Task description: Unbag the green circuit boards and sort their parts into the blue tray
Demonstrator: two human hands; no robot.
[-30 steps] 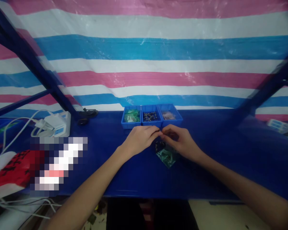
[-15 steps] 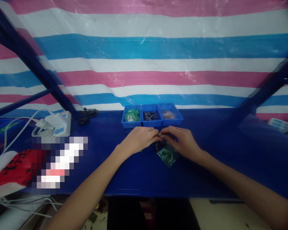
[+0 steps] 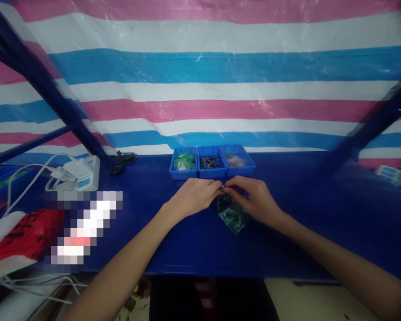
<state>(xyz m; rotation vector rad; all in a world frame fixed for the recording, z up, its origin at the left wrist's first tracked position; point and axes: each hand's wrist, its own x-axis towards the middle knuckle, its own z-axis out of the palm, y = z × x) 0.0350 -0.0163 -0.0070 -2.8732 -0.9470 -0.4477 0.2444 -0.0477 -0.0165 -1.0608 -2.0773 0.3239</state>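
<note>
My left hand (image 3: pixel 198 195) and my right hand (image 3: pixel 252 196) meet fingertip to fingertip over the blue table. Between them is a tiny light-coloured part (image 3: pixel 222 187), pinched by both hands and too small to name. Beneath my right hand lies a green plastic bag (image 3: pixel 234 218), with some small dark parts (image 3: pixel 223 203) at its upper left. Behind the hands, three blue bins stand side by side: the left bin (image 3: pixel 183 175) holds green bags, the middle bin (image 3: pixel 212 173) small dark and metallic parts, the right bin (image 3: pixel 240 170) pale pinkish pieces.
At the left are a white power strip (image 3: pixel 92 176) with cables, a red and white bag (image 3: pixel 26 234) and a blurred-out patch. Black objects (image 3: pixel 125 157) lie by the left frame post. Blue posts (image 3: pixel 364 120) rise at both sides before a striped sheet (image 3: pixel 220 67).
Both hands stay together at nearly the same place. Their fingertips have shifted very slightly around the tiny part.
</note>
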